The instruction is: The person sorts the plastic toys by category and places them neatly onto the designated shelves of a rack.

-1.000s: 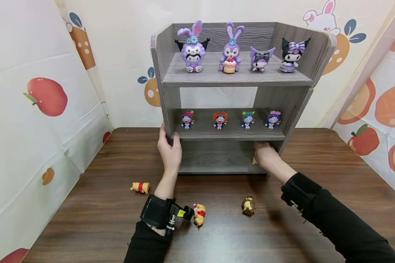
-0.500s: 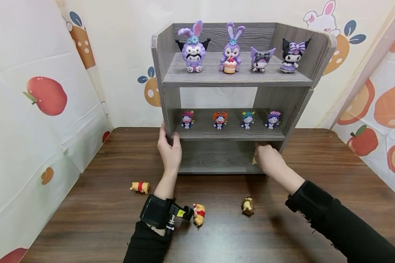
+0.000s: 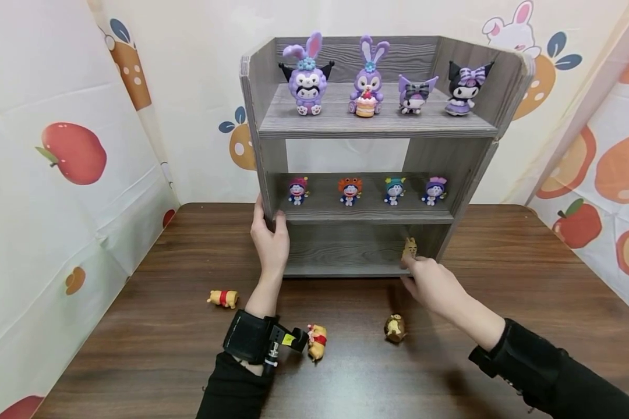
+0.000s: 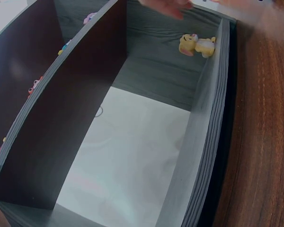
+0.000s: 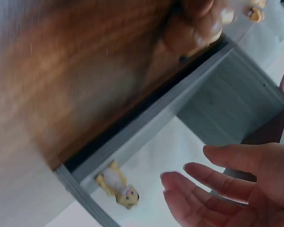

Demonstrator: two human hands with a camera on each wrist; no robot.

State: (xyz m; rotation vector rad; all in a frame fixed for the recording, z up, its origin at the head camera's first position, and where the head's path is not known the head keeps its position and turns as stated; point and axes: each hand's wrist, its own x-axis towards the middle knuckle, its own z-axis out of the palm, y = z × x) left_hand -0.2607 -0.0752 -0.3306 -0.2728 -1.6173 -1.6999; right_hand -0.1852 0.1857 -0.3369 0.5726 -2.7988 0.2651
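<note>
My left hand (image 3: pixel 270 241) grips the lower left side panel of a grey wooden shelf unit (image 3: pixel 364 269), with the thumb on the inner side. On the bottom shelf, at its right end, stands a small yellow figurine with long ears (image 3: pixel 410 247). It is upright, as the left wrist view also shows the yellow figurine (image 4: pixel 198 45). My right hand (image 3: pixel 434 286) is just in front of that shelf's edge. In the right wrist view the fingers of my right hand (image 5: pixel 222 189) are spread loosely, apart from the figurine (image 5: pixel 117 185) and holding nothing.
On the brown table (image 3: pixel 152 349) lie a yellow bear figurine with a red band (image 3: pixel 223 298), a second one (image 3: pixel 317 342) beside my left wrist, and a brown figurine (image 3: pixel 395 329). Several purple figurines (image 3: pixel 367 96) fill the top shelf; several small hatted figurines (image 3: pixel 350 192) the middle.
My right hand has let go of the yellow figurine and drawn back out of the bottom shelf, toward the front and right. The figurine is now in plain sight. My left hand has stayed put.
</note>
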